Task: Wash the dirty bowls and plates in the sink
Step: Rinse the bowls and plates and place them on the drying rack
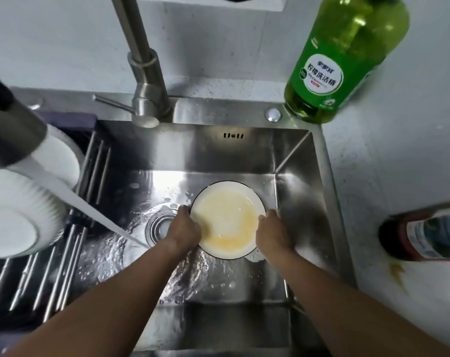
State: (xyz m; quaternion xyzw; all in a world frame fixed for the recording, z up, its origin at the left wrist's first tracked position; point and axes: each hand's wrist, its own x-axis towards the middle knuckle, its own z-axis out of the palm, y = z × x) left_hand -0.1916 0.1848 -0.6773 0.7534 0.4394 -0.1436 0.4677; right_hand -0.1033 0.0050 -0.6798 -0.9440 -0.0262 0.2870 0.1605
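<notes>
My single head view looks steeply down from close above the steel sink (299, 161), facing the back wall; the basin lies just beyond my fingers (184, 209).

The plate (227, 219) I hold in the sink is white with a thin dark rim line, and a pale yellow film covers its middle. The sink (303, 176) is brushed silver steel, as is the faucet (146, 81). At the sink's left edge, white ribbed plates (18, 202) sit on a silver-barred rack (64, 253) with dark ends. At the back right corner stands a translucent green bottle (347, 55) with a white and green label. The counter (398, 155) is pale speckled grey, with a brownish-yellow stain near the right edge.
</notes>
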